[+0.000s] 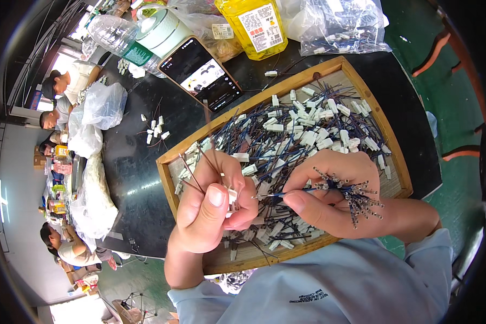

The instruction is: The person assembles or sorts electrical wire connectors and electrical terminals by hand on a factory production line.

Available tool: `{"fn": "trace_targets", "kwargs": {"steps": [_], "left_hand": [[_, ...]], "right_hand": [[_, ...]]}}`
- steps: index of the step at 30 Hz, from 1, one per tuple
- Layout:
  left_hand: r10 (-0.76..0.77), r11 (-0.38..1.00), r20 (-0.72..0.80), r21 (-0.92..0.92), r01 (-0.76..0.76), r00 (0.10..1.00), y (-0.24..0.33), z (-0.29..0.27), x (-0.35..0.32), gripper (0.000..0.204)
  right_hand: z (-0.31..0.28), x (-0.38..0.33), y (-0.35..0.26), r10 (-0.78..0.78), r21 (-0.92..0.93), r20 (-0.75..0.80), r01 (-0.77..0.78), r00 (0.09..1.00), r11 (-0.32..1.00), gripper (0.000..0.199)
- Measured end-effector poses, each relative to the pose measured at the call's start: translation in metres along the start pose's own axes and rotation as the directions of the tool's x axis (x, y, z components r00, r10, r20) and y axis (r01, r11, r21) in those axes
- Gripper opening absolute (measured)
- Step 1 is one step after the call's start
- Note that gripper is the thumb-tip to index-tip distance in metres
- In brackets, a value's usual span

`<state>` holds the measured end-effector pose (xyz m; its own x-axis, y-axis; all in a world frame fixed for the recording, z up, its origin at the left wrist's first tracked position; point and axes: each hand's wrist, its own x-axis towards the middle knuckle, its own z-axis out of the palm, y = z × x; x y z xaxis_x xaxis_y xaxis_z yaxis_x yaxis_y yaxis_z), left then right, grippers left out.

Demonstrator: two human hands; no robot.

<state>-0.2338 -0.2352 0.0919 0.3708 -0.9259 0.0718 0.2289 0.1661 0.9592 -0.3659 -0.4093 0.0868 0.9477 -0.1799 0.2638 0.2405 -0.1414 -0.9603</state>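
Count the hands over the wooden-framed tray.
2: the left hand holds a white connector over the left of the tray; the right hand grips blue wires farther right. No others show.

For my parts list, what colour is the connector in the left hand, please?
The connector is white, clearest in the head view.

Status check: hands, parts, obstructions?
Left hand: holding white connector. Right hand: holding wire bundle, one wire pointing left. No obstruction visible between hands.

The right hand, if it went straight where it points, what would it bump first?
The right hand would probably meet the left hand first, near the white connector it holds, though depth is unclear.
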Motion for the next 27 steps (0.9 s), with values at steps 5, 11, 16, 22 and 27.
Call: {"fn": "trace_targets", "kwargs": {"steps": [5,11,16,22,27], "left_hand": [[0.008,0.994,-0.032,0.109,-0.005,0.999,-0.002,0.004,-0.002,0.035],[-0.035,0.975,0.002,0.219,0.034,0.999,0.002,0.007,-0.003,0.042],[-0.003,0.917,-0.023,0.398,0.012,1.0,-0.004,0.008,-0.008,0.041],[0.041,0.742,0.047,0.667,-0.062,0.998,-0.008,0.012,-0.011,0.037],[0.009,0.806,0.021,0.591,-0.02,1.0,-0.004,0.011,-0.013,0.036]], "right_hand": [[0.006,0.002,0.006,-0.093,-0.07,-0.04,0.09,0.995,0.993,0.015],[0.008,0.002,0.008,-0.138,-0.082,-0.101,0.13,0.985,0.988,0.009],[0.003,0.003,0.009,-0.17,-0.134,-0.032,0.164,0.985,0.977,0.012],[-0.002,0.006,0.009,-0.176,-0.116,-0.028,0.172,0.984,0.978,0.013],[0.0,0.004,0.013,-0.243,-0.116,-0.038,0.237,0.969,0.964,0.012]]}}
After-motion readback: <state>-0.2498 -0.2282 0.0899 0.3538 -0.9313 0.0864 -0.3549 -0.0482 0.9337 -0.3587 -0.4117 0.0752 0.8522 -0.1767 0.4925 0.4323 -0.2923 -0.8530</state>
